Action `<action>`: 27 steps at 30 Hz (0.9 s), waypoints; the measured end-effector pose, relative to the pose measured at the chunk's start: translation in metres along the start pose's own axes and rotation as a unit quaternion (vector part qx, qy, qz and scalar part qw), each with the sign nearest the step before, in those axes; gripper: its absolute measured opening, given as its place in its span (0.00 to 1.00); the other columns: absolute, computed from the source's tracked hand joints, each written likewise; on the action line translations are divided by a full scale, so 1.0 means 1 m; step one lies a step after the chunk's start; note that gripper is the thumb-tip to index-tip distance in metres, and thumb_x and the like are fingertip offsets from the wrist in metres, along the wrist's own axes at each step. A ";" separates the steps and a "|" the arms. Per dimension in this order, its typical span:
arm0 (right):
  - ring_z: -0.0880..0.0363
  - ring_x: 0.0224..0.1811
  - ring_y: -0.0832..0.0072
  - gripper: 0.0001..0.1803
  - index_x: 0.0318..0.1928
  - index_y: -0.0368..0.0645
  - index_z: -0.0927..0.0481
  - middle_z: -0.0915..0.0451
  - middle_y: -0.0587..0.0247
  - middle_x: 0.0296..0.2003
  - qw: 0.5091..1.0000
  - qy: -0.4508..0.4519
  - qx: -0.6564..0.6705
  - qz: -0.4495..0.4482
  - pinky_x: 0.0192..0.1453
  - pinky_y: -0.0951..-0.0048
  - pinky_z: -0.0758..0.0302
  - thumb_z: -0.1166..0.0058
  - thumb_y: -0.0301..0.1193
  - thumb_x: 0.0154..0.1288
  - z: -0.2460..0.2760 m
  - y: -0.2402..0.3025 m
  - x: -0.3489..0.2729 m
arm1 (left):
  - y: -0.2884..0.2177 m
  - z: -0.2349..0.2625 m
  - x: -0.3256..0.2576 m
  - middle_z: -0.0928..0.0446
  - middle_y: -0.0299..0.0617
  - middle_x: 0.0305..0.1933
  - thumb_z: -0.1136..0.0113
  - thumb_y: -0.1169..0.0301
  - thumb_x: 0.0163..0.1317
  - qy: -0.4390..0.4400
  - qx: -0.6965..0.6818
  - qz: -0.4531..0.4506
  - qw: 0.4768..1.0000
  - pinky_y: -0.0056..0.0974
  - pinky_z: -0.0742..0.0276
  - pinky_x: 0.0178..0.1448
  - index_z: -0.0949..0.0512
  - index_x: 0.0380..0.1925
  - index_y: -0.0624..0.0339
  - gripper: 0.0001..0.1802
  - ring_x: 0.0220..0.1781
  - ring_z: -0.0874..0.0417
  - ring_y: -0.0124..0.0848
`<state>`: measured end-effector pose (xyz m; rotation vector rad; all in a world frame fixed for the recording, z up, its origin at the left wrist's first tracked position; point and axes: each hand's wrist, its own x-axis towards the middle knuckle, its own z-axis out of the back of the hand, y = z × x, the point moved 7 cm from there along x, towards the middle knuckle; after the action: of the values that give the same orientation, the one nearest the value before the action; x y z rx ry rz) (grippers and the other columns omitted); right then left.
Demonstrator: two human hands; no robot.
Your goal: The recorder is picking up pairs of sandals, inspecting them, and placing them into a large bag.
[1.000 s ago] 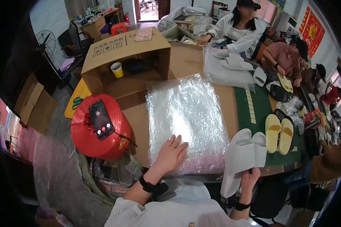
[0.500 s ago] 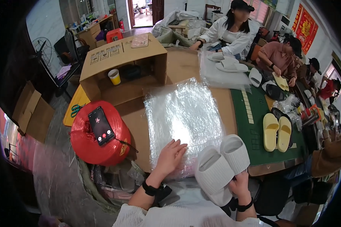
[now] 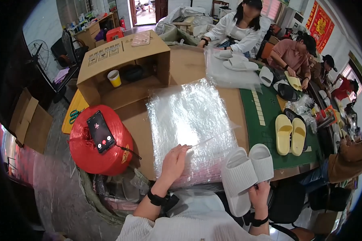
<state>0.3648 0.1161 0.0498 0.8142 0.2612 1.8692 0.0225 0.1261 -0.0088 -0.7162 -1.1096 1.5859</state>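
Brown table (image 3: 187, 66): plastic bags (image 3: 189, 122), carton (image 3: 126, 50), green mat (image 3: 267, 134).

**From Flat Contact to Lift**

Now raising an edge of the top clear bag (image 3: 213, 141) with the left hand (image 3: 173, 164), formerly flat on the stack (image 3: 189, 108). Swinging the light grey slippers (image 3: 242, 172) back rightward in the right hand (image 3: 260, 194), after a leftward tilt.

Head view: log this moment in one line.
left hand: fingers at raised edge of clear plastic stack | right hand: holding pair of white slippers | phone: on red roll | cup: in cardboard box

Workshop — ppl (image 3: 286, 53) at tbl (image 3: 189, 66) w/ slippers (image 3: 241, 172), plastic bags (image 3: 189, 112), twine roll (image 3: 102, 160).
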 end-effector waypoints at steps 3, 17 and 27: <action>0.20 0.28 0.53 0.13 0.40 0.37 0.17 0.20 0.48 0.27 1.000 0.001 0.008 -0.005 0.33 0.57 0.27 0.38 0.26 0.53 -0.005 -0.004 -0.004 | 0.003 -0.001 0.001 0.20 0.55 0.58 0.56 0.60 0.76 0.014 -0.008 0.000 1.000 0.47 0.33 0.71 0.17 0.53 0.59 0.21 0.67 0.26 0.53; 0.19 0.33 0.49 0.14 0.43 0.37 0.18 0.18 0.47 0.32 0.993 0.059 0.021 -0.104 0.39 0.55 0.24 0.38 0.30 0.56 -0.014 -0.025 -0.001 | -0.004 -0.028 -0.021 0.32 0.56 0.71 0.44 0.60 0.69 0.083 0.329 -0.204 0.918 0.49 0.36 0.74 0.22 0.61 0.50 0.21 0.72 0.33 0.54; 0.18 0.43 0.43 0.18 0.46 0.40 0.16 0.16 0.45 0.40 0.997 -0.009 0.068 0.028 0.48 0.55 0.23 0.39 0.30 0.53 -0.002 0.001 0.006 | 0.017 -0.001 0.011 0.15 0.49 0.49 0.52 0.60 0.76 0.034 -0.008 0.036 0.999 0.38 0.26 0.60 0.16 0.51 0.61 0.20 0.53 0.17 0.37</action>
<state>0.3617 0.1217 0.0519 0.9391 0.3597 1.9106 0.0134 0.1366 -0.0243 -0.8242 -1.0583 1.6030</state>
